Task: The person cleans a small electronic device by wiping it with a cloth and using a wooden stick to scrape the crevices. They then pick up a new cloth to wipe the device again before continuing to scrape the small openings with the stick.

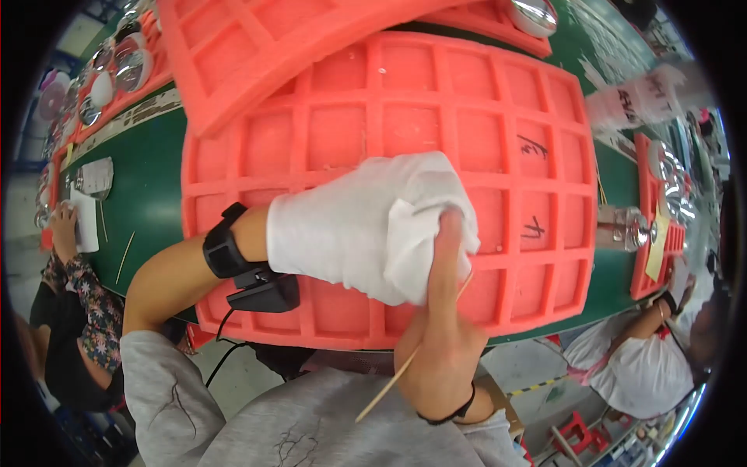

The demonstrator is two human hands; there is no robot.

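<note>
white cloth (424, 233) hides whatever both hands grip.

Beyond my spot, a second red foam tray (257, 54) lies tilted over the far left of the green table (148, 194), and further left a row of shiny round metal parts (128, 66) sits in another red tray. On my left a person in a flowered sleeve (85, 303) touches white paper (84, 222) near a thin wooden stick (124, 257). On my right, a person in white (638, 373) sits by a narrow red tray of shiny parts (661, 210).
</note>
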